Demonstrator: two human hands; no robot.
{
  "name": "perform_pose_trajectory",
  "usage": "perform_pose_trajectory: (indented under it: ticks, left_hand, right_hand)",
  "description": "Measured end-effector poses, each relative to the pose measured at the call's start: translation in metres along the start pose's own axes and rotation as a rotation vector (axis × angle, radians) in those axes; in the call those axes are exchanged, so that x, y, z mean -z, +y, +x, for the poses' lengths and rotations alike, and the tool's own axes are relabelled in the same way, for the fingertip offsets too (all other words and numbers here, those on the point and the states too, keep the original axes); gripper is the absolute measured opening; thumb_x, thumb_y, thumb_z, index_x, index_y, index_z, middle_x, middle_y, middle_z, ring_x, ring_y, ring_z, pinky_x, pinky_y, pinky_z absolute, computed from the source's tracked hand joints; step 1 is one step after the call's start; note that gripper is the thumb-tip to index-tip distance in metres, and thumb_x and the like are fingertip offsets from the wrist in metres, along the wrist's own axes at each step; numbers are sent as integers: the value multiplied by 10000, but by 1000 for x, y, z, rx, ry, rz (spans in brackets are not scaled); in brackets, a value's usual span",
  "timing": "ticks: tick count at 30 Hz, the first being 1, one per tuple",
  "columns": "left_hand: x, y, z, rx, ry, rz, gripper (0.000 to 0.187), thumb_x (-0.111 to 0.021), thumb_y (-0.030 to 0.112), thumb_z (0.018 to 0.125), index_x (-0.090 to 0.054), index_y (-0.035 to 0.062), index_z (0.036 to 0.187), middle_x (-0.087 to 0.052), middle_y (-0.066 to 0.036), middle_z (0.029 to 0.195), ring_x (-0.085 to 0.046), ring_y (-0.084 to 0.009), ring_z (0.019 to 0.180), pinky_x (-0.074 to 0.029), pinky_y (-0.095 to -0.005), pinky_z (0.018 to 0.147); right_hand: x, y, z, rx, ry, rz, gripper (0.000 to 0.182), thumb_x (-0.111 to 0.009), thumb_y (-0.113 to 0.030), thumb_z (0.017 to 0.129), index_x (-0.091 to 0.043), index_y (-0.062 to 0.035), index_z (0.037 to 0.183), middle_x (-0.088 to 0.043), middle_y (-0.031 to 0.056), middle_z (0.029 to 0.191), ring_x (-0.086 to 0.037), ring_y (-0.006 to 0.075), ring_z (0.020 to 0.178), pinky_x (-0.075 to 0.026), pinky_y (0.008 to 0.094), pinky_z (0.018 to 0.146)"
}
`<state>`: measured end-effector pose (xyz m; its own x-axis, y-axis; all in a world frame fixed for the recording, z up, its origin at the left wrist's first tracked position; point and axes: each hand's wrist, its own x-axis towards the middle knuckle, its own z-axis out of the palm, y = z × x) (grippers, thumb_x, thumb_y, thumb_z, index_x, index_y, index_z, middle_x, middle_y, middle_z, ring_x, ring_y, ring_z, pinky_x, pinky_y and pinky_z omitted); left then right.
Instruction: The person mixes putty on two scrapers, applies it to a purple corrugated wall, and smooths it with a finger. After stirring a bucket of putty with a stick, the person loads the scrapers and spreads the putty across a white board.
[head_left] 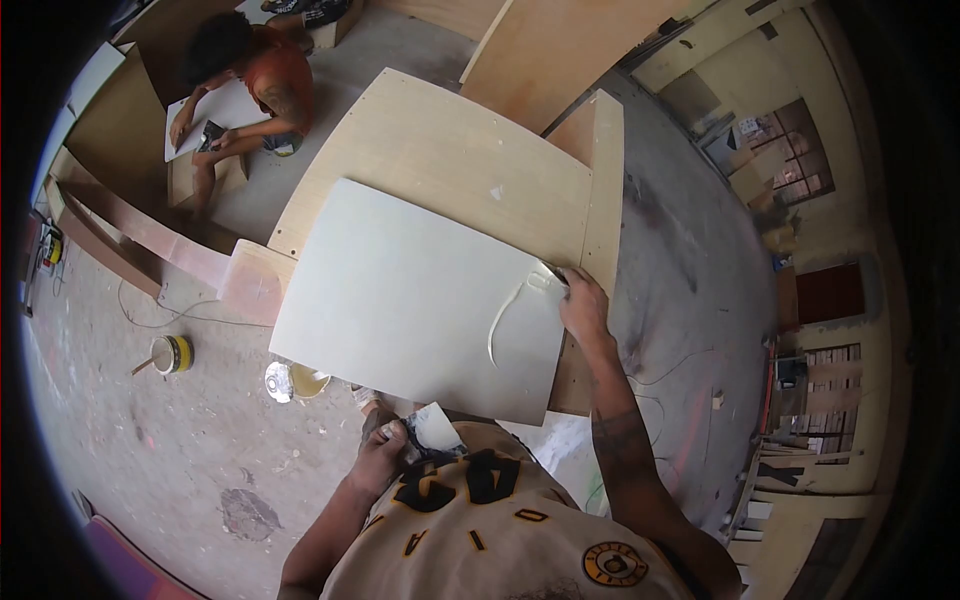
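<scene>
A pale grey-white panel (400,290) lies flat on a larger plywood board (440,150). My right hand (582,305) reaches to the panel's right edge and presses a small flat scraper blade (549,276) against it. A curved streak of light putty (502,318) runs down the panel from the blade. My left hand (385,445) is close to my chest, below the panel's near edge, and holds a white lump or pad (432,428) smeared with the same material.
An open tin (305,380) with its lid (277,381) and a yellow-banded can (172,353) stand on the concrete floor at left. Another person (262,75) crouches over a white board at top left. Plywood sheets lean at the back. Cables trail across the floor.
</scene>
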<state>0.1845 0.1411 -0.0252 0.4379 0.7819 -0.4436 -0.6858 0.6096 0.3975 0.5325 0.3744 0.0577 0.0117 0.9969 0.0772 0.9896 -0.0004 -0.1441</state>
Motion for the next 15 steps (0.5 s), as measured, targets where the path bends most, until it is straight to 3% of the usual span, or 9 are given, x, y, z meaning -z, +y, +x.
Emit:
perform_pose_trajectory:
  ticks: [4,11,13,14,15]
  left_hand:
    - [-14,5,1,-2,-8,-124,455,-471,361,1098,-569,1,1359,-653,-99,1289,-622,-226,1201,-492,-400,1056]
    - [-12,4,2,53,67,-67,476,-481,382,1091,-552,8,1378,-641,-109,1313,-620,-251,1218,-484,-413,1080]
    - [-5,3,2,-44,-15,377,329,-477,291,1102,-481,92,1363,-610,-118,1293,-600,-273,1222,-476,-449,1096]
    - [-5,2,8,109,37,-95,331,-497,305,1095,-496,92,1349,-619,-93,1270,-608,-241,1200,-492,-417,1069]
    - [-3,0,9,120,46,-99,331,-497,305,1095,-496,92,1349,-619,-93,1270,-608,-241,1200,-492,-417,1069]
  right_hand:
    - [-4,0,2,-27,-47,-18,447,-591,29,790,-671,-28,1225,-682,159,1234,-647,358,1142,-531,438,973]
    - [-12,-3,8,28,14,-51,433,-599,-3,787,-671,-24,1213,-689,185,1196,-666,385,1077,-541,463,941]
    - [-10,-8,8,31,1,-62,424,-604,-7,785,-681,-33,1201,-697,184,1174,-671,387,1059,-543,470,929]
    - [-9,-11,7,39,1,-73,415,-609,-10,783,-690,-42,1189,-705,184,1152,-677,390,1041,-546,478,918]
    - [-9,-12,7,34,-14,-72,415,-609,-10,783,-690,-42,1189,-705,184,1152,-677,390,1041,-546,478,918]
